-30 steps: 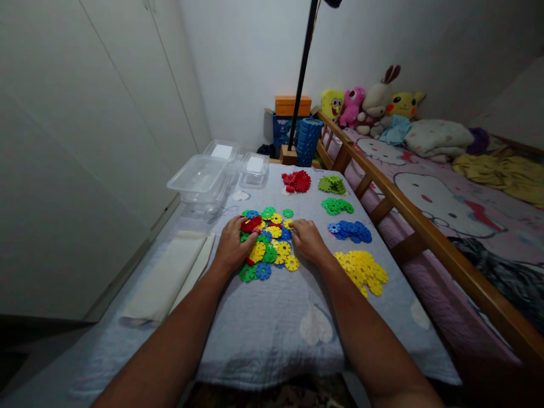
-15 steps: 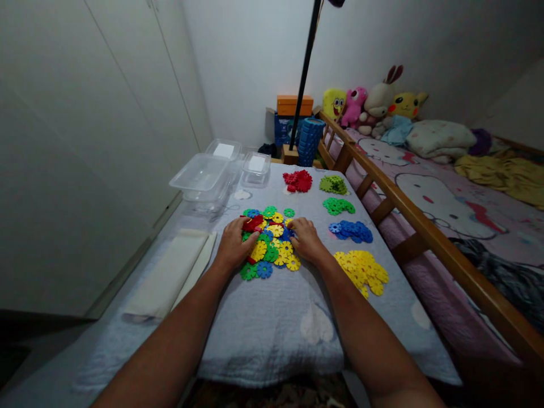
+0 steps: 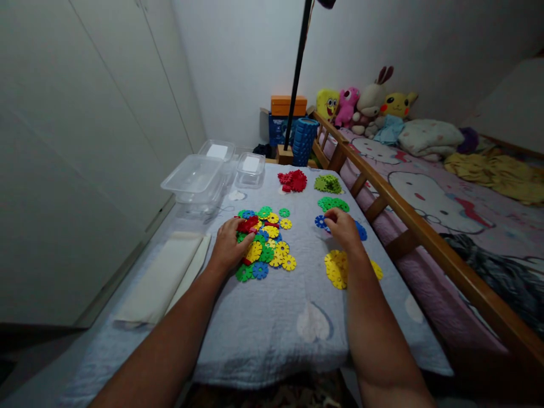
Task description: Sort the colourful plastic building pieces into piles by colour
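My left hand (image 3: 230, 242) rests at the left side of a mixed pile of plastic snowflake discs (image 3: 271, 232) in yellow, green, blue and red. Its thumb and fingers close around several red discs (image 3: 249, 224). My right hand (image 3: 343, 228) is over the blue disc pile (image 3: 361, 230), fingertips pinched at a blue snowflake disc (image 3: 320, 221). The hand and forearm hide much of the blue pile and part of the yellow disc pile (image 3: 336, 268). Beyond are green discs (image 3: 334, 204), light green discs (image 3: 327, 183) and red snowflake discs (image 3: 293, 181).
Clear plastic containers (image 3: 193, 174) stand at the back left of the cloth-covered table (image 3: 272, 334). A folded beige cloth (image 3: 164, 277) lies left. A black pole on a wooden base (image 3: 284, 154) is behind. A wooden bed rail (image 3: 399, 218) borders the right side.
My right hand has moved right from the mixed pile to the blue pile. A blue disc now shows at its fingertips. My left hand stays at the mixed pile; the view has shifted slightly.
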A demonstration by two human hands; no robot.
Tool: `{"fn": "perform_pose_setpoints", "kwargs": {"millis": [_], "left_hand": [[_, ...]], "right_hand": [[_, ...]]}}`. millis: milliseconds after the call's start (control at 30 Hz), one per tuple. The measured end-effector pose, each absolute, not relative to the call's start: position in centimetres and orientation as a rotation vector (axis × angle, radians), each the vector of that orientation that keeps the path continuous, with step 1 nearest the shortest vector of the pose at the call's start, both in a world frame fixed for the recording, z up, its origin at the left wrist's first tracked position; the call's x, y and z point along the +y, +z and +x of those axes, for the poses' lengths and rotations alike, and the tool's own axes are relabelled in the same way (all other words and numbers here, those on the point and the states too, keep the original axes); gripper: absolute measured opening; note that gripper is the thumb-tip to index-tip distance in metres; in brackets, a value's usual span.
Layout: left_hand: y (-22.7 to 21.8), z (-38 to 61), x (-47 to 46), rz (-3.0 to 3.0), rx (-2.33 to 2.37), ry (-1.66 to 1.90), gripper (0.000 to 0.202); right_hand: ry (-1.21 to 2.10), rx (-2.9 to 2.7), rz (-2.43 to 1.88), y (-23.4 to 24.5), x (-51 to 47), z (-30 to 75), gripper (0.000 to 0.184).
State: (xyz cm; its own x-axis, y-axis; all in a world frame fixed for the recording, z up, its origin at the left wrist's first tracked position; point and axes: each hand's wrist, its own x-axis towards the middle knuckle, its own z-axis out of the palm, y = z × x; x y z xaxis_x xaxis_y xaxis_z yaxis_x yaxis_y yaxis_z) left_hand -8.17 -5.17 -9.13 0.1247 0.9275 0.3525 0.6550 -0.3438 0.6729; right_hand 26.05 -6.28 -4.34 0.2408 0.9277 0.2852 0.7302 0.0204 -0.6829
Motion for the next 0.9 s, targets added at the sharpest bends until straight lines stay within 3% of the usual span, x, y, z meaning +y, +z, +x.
{"fn": "perform_pose_setpoints", "kwargs": {"millis": [433, 733, 900], "left_hand": [[-9.1, -8.2, -5.2, 2.068, 1.538, 1.058, 0.045], [-9.3, -8.2, -5.2, 2.070, 1.555, 1.035, 0.046], [-9.3, -8.1, -5.2, 2.053, 1.569, 1.030, 0.047]], "right_hand": [[0.009, -1.306, -2.189, -5.8, -6.6, 31.0, 0.014], [-0.105, -1.339, -2.095, -6.4, -6.3, 30.5, 0.016], [0.059, -1.640, -1.918, -5.7, -5.8, 25.6, 0.018]]}}
